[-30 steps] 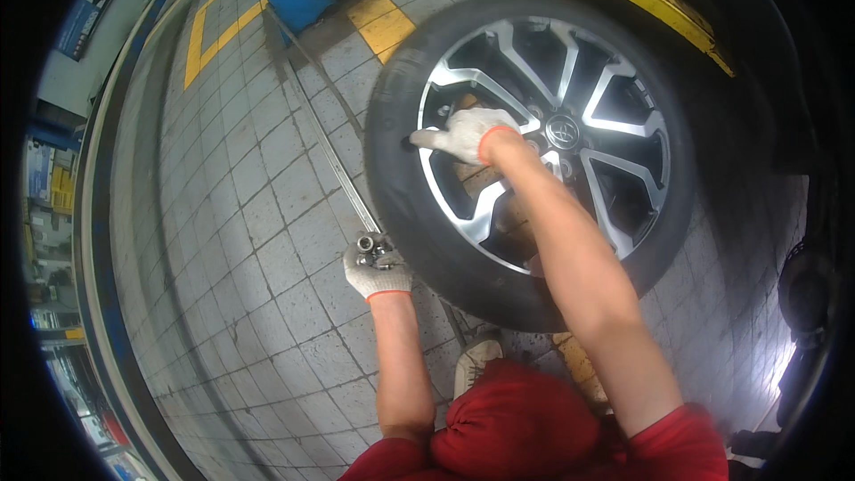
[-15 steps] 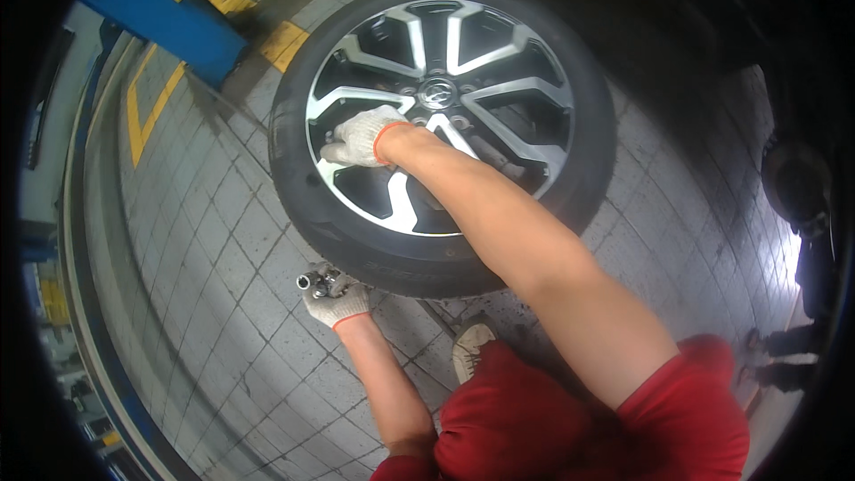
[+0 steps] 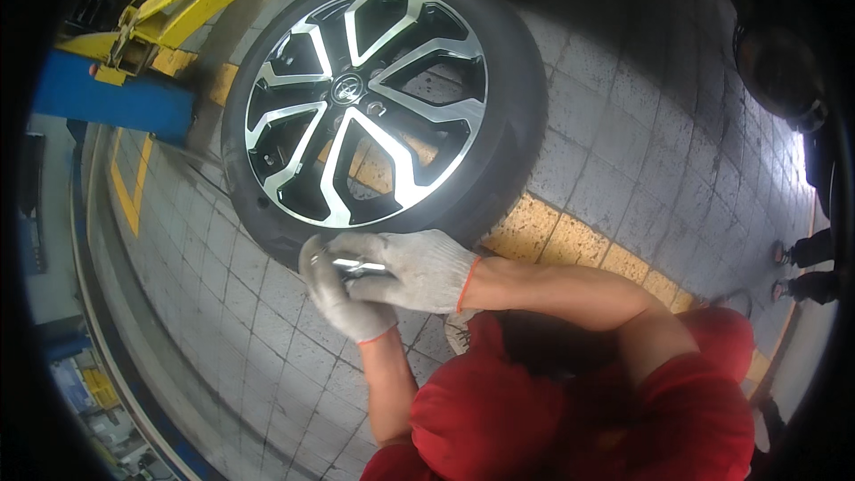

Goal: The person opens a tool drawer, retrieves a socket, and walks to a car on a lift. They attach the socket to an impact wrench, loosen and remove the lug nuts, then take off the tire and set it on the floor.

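A wheel with a black tyre (image 3: pixel 503 169) and a black-and-silver alloy rim (image 3: pixel 405 196) fills the upper middle; the tile floor shows between its spokes. Just below the tyre's near edge, my two gloved hands meet. My left hand (image 3: pixel 338 298), in a whitish knit glove with an orange cuff, is cupped closed around shiny wheel nuts (image 3: pixel 361 265). From the right, my right hand (image 3: pixel 414 272), gloved alike, closes its fingers over the same metal pieces. How many there are is hidden by the fingers.
A yellow lift arm (image 3: pixel 205 4) and its blue base (image 3: pixel 116 98) stand at upper left. A yellow floor stripe (image 3: pixel 570 236) runs beneath the wheel. On the right, another person's dark-clad legs (image 3: pixel 806 272) show, below a dark round part (image 3: pixel 779 71).
My right hand has come from the wheel's spokes down to my left hand, and both now meet at the wheel nuts. The view has shifted, and the wheel appears farther left.
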A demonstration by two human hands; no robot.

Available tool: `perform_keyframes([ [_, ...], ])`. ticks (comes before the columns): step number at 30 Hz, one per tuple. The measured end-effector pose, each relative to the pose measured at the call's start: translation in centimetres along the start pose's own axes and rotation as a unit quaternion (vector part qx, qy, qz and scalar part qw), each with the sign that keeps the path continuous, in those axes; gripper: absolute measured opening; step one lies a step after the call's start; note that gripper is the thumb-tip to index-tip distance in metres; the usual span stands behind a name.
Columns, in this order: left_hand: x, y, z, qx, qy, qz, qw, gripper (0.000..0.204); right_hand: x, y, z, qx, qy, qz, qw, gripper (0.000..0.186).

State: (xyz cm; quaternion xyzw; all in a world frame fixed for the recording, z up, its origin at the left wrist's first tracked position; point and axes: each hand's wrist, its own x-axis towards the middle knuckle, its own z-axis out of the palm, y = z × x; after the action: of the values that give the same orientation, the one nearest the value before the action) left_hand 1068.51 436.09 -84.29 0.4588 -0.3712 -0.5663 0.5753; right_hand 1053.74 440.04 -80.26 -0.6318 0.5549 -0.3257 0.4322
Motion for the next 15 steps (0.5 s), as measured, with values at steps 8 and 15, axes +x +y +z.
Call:
perform_keyframes([
  [8,2.7,-0.8,5.3,0.051,-0.049,-0.081,0.994,0.038,-4.3,4.9,-3.5,-0.021,0.179,-0.036,0.983,0.054],
  [15,7.8,1.6,7.8,0.463,-0.249,-0.195,0.828,0.033,-6.6,12.4,-6.6,0.13,0.435,0.013,0.891,0.065],
])
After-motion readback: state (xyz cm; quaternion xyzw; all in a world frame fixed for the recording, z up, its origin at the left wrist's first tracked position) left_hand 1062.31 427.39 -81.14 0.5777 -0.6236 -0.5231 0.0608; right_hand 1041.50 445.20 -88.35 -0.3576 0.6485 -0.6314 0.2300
